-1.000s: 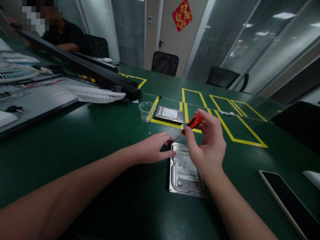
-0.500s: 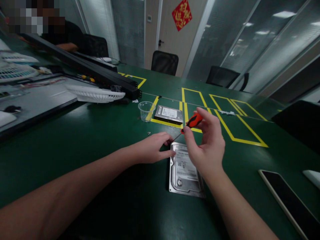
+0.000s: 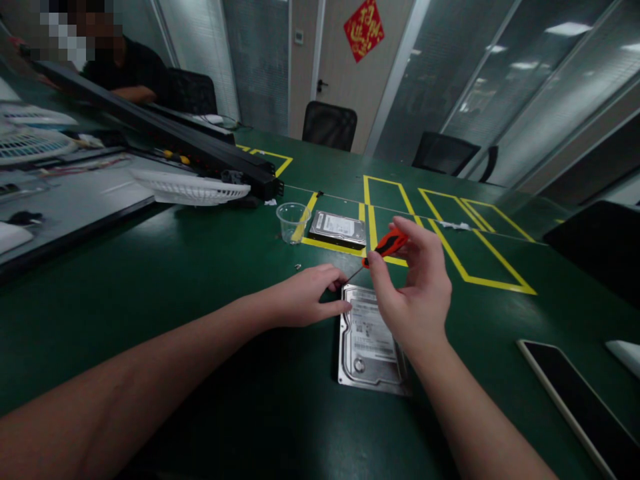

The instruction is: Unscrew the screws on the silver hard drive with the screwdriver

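Note:
A silver hard drive (image 3: 373, 333) with a white label lies flat on the green table in front of me. At its far left corner, my left hand (image 3: 320, 293) grips the edge, thumb on the top face and bent fingers by the corner. My right hand (image 3: 417, 287) is closed around the red and black handle of a screwdriver (image 3: 389, 244). The thin shaft slants down to that same corner, close to my left fingertips. Whether the tip sits in a screw is too small to tell.
Beyond lies a second hard drive (image 3: 339, 228) inside yellow tape, beside a clear plastic cup (image 3: 293, 223). Tiny screws (image 3: 298, 267) rest nearer. A phone (image 3: 575, 400) is at right. White fan parts (image 3: 193, 189) and a long black bar (image 3: 200, 137) lie left. Behind sits a person (image 3: 137, 70).
The screwdriver handle has turned slightly in my right hand, whose fingers have shifted a little. My left hand and the hard drive stay in place.

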Action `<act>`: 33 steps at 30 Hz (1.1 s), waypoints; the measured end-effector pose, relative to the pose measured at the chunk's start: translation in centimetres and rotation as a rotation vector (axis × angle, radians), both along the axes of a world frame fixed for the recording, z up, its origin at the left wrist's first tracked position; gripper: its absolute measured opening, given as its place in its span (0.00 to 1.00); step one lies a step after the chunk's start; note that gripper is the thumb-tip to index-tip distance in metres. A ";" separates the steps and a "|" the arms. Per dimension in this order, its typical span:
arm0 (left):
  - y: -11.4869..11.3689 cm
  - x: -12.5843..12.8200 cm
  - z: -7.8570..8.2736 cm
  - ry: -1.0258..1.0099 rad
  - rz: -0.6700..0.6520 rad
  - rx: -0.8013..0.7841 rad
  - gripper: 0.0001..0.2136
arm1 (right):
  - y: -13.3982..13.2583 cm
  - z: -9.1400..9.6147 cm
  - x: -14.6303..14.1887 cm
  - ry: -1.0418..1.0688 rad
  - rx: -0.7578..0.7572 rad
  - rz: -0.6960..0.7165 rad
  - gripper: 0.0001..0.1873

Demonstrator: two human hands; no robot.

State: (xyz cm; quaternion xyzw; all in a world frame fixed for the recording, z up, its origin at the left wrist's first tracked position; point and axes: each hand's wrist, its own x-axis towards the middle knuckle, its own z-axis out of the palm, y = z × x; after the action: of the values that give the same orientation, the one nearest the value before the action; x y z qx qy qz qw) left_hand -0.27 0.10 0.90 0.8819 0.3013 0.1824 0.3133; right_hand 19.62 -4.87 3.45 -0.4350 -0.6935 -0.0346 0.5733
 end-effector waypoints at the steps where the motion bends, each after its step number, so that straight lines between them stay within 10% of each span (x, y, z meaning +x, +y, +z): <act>1: 0.0 0.0 0.0 0.001 0.002 -0.002 0.18 | 0.0 0.0 0.0 0.009 -0.002 0.001 0.32; 33: 0.1 0.0 -0.2 -0.026 -0.004 0.010 0.18 | -0.1 -0.2 -0.1 0.039 -0.050 0.065 0.33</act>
State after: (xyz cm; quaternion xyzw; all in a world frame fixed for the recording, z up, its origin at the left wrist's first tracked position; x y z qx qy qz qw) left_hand -0.26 0.22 0.65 0.8816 0.2948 0.1946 0.3131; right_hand 19.50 -4.99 3.21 -0.4268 -0.6967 0.0098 0.5765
